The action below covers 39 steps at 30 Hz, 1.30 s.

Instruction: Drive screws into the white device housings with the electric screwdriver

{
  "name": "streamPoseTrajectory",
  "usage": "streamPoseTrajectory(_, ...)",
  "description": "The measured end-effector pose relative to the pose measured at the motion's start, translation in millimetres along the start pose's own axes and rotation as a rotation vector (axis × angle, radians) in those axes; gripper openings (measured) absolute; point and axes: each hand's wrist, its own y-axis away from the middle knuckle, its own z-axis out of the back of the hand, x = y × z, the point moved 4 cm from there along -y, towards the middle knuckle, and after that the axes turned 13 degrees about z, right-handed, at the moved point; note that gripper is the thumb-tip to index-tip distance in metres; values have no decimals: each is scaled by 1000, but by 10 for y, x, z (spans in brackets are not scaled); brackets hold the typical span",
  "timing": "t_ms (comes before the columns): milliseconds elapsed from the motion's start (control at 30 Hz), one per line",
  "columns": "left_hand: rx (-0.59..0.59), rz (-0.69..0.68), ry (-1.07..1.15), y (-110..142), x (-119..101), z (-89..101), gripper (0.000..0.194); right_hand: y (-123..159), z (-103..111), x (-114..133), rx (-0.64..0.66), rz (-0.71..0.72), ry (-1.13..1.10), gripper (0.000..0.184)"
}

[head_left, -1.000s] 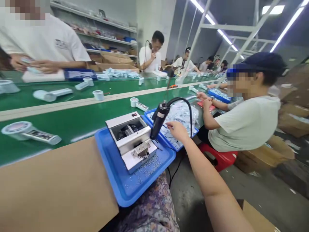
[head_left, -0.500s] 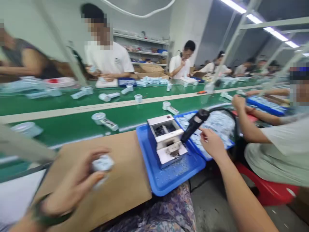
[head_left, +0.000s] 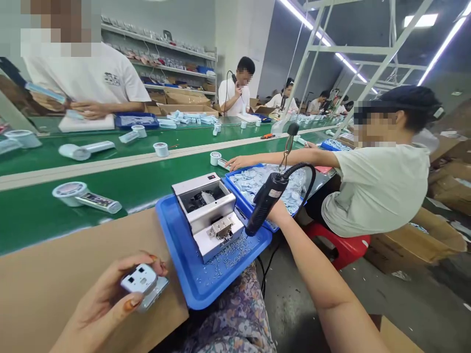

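Observation:
My left hand [head_left: 101, 299] grips a light-blue plastic housing [head_left: 142, 279] with dark square openings, held above the cardboard sheet [head_left: 91, 250]. Behind a hanging black electric screwdriver [head_left: 267, 201], my right hand [head_left: 280, 214] is mostly covered, and its fingers are hidden. That hand is at the near edge of a blue tray of light-blue plastic parts [head_left: 253, 179]. Between my hands, a white screw feeder [head_left: 204, 215] with a metal block at its front stands in another blue tray [head_left: 200, 294]. Many small screws [head_left: 230, 255] lie scattered in that tray.
The green conveyor belt [head_left: 176, 179] carries light-blue handled devices, one [head_left: 88, 196] close on the left. A co-worker on the right [head_left: 379, 191] stretches an arm over the parts tray towards another device [head_left: 217, 159]. More co-workers sit across the belt.
The view has swung right. My right hand has passed behind the screwdriver, which now hangs nearer. The co-worker on the right has reached out over the belt. My left hand keeps the housing.

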Motion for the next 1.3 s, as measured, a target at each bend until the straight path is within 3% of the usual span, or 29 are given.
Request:
streamPoseTrajectory(233, -62, 127, 40, 31, 80, -36, 29, 305, 172, 12, -231, -78, -278, 26)
streamPoseTrajectory(433, 24, 68, -55, -44, 98, -157, 42, 1112, 422, 652, -397, 110, -630, 51)
streamPoseTrajectory(533, 58, 26, -71, -66, 44, -260, 49, 1327, 527, 984, -480, 223, -772, 31)
streamPoseTrajectory(600, 93, 11, -44, -94, -16, -326, 52, 1264, 534, 1204, -450, 293, -876, 24)
streamPoseTrajectory(700, 139, 19, 9, -133, -98, -386, 57, 967, 464, 1599, -300, 410, -1008, 27)
streamPoseTrajectory(867, 132, -35, -31, -93, -160, -409, 63, 570, 323, 2116, -107, 510, -973, 28)
streamPoseTrajectory(1033, 81, -70, -61, -64, -142, -396, 62, 570, 243, 2147, -42, 376, -936, 24)
streamPoseTrajectory(1300, 130, -85, -44, -85, -130, -357, 63, 499, 140, 2111, 11, 278, -1051, 15)
